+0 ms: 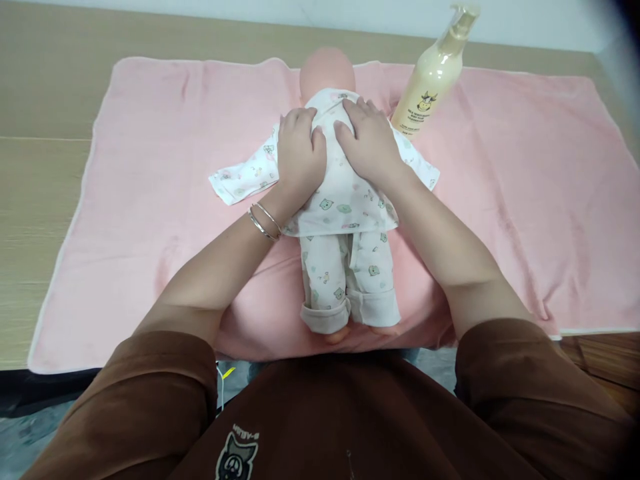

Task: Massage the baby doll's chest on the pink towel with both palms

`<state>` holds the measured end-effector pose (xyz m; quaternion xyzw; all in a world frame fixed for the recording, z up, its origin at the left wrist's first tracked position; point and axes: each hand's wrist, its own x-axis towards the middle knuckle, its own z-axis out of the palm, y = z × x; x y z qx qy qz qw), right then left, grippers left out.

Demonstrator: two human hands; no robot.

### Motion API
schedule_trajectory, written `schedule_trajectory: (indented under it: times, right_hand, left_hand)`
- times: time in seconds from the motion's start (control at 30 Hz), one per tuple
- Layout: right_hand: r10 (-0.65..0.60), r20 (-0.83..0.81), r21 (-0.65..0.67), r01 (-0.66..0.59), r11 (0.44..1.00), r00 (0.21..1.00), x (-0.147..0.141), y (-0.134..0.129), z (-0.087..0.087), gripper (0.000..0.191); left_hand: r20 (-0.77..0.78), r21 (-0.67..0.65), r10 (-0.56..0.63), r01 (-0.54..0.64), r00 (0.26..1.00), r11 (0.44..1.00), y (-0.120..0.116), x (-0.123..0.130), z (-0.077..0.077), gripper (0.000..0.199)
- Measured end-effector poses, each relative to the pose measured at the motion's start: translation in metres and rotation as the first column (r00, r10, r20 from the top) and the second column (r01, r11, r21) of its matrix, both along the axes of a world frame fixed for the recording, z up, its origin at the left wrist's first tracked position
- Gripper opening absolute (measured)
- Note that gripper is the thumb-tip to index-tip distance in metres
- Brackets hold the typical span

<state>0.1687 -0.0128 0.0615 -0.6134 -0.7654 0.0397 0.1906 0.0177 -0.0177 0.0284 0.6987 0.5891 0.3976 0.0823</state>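
One clothed doll (345,193) lies long axis back-to-front, feet toward the front edge of the worktop (45,200), directly under the left hand (303,147) and right hand (370,140), flat on it, apart, equally near; pink towel (150,167) beneath.

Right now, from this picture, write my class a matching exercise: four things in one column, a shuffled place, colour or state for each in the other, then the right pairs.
1. Left hand
2. Pump bottle
3. Cloth
4. Trousers

A. Pink, spread under the doll
B. Patterned, with turned-up cuffs
C. Resting on the patterned shirt, with bracelets at its wrist
D. Pale yellow, with a cow drawing

Right pairs: 1-C, 2-D, 3-A, 4-B
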Motion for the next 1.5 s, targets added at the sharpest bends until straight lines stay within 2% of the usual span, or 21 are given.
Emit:
schedule_trajectory:
  times: [0.13,0.23,0.3,0.4,0.5,0.57,0.63,0.73,0.8,0.93,1.07,1.13,1.27,1.33,1.4,1.5]
  right_hand:
    - [-0.045,0.157,0.016,0.043,0.999,0.987,-0.025,-0.036,0.005,0.062]
    - [-0.012,0.175,0.008,0.011,1.000,0.985,-0.034,-0.049,0.006,0.064]
    - [0.009,0.107,-0.005,-0.009,1.000,0.994,-0.027,-0.040,0.005,0.062]
    - [0.002,0.003,-0.011,-0.002,1.000,1.000,-0.008,-0.012,0.002,0.060]
    - [-0.026,-0.026,-0.013,0.025,1.000,0.999,0.003,0.004,0.000,0.054]
    - [-0.039,0.003,-0.006,0.039,0.999,0.999,-0.001,-0.001,0.001,0.054]
    - [-0.049,0.053,0.001,0.049,0.999,0.997,-0.010,-0.015,0.004,0.059]
    - [-0.015,0.069,0.002,0.014,1.000,0.998,-0.022,-0.037,0.007,0.066]
    - [0.023,0.045,-0.009,-0.022,1.000,0.999,-0.023,-0.041,0.008,0.067]
    - [0.072,-0.041,0.014,-0.072,0.997,0.997,-0.006,-0.019,0.004,0.061]
    - [0.061,-0.108,-0.006,-0.062,0.998,0.992,0.012,0.005,0.001,0.050]
    - [0.054,-0.045,-0.003,-0.055,0.999,0.997,0.010,0.001,0.005,0.049]
    - [0.058,0.155,0.012,-0.060,0.998,0.986,-0.010,-0.032,0.019,0.050]
    - [0.057,0.194,-0.004,-0.057,0.998,0.979,-0.014,-0.043,0.023,0.047]
    - [0.058,0.170,-0.020,-0.055,0.998,0.984,-0.011,-0.039,0.022,0.046]
    - [0.062,0.028,-0.050,-0.061,0.997,0.998,0.004,-0.016,0.012,0.052]
  left_hand:
    - [-0.035,-0.121,0.005,-0.009,0.999,0.993,0.010,-0.006,0.008,0.041]
    - [-0.091,-0.200,-0.022,0.004,0.996,0.980,0.010,-0.009,0.019,0.039]
    - [-0.151,-0.208,-0.038,0.005,0.988,0.978,0.002,-0.006,0.026,0.044]
    - [-0.314,-0.201,-0.044,-0.021,0.948,0.979,-0.020,0.006,0.035,0.054]
    - [-0.404,-0.247,-0.066,-0.039,0.912,0.968,-0.033,0.015,0.039,0.061]
    - [-0.353,-0.254,-0.061,-0.033,0.934,0.967,-0.026,0.014,0.036,0.059]
    - [-0.258,-0.239,-0.065,0.002,0.964,0.971,-0.009,0.006,0.029,0.052]
    - [-0.169,-0.262,-0.083,0.036,0.982,0.964,0.018,-0.007,0.018,0.040]
    - [-0.156,-0.284,-0.062,0.015,0.986,0.959,0.025,-0.011,0.015,0.037]
    - [-0.184,-0.231,-0.054,0.010,0.981,0.973,0.003,-0.002,0.021,0.046]
    - [-0.176,-0.185,-0.089,0.056,0.980,0.981,-0.021,0.008,0.027,0.056]
    - [-0.156,-0.193,-0.105,0.074,0.982,0.978,-0.018,0.006,0.027,0.053]
    - [-0.094,-0.245,-0.089,0.063,0.992,0.967,0.004,-0.006,0.026,0.033]
    - [-0.097,-0.268,-0.071,0.042,0.993,0.962,0.006,-0.007,0.029,0.031]
    - [-0.149,-0.279,-0.053,0.009,0.987,0.960,-0.003,-0.003,0.034,0.038]
    - [-0.281,-0.281,-0.052,-0.030,0.958,0.959,-0.025,0.008,0.041,0.058]
